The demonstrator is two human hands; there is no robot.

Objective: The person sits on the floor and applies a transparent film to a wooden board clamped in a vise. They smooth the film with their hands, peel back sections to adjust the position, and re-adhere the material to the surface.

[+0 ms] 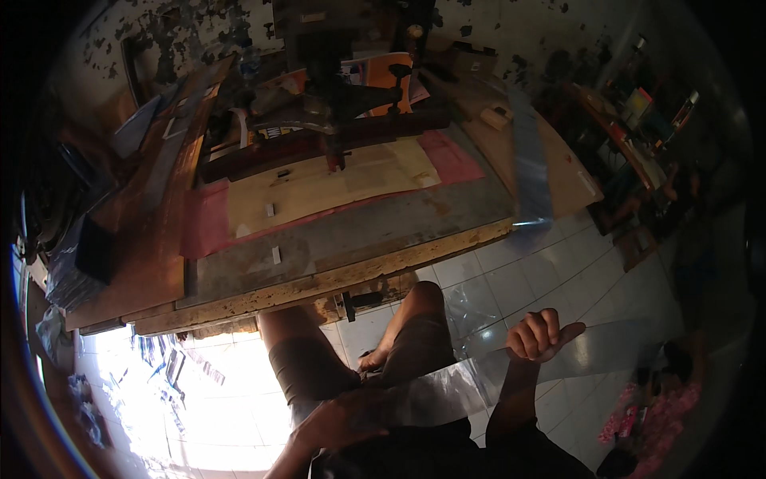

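Observation:
A long strip of clear plastic film (435, 395) stretches across my lap and out to the right, shiny and see-through. At its left end, my left hand (343, 419) is closed on the film close to my body; shadow dims its fingers. Farther right, my right hand (536, 335) is raised in a fist at the film's upper edge, fingers curled and thumb pointing right. Beyond that fist, the film runs on over the tiled floor. Ahead stands a worktable (335, 263) with a yellow sheet (335, 180) over a pink one (451, 156).
A dark press-like machine with a reddish bar (383, 132) spans the table. Another clear strip (531, 160) hangs over the table's right corner. Brown boards (144, 239) lie at left. Pink patterned cloth (654, 415) is at lower right. Plastic scraps (175, 371) lie on the sunlit floor.

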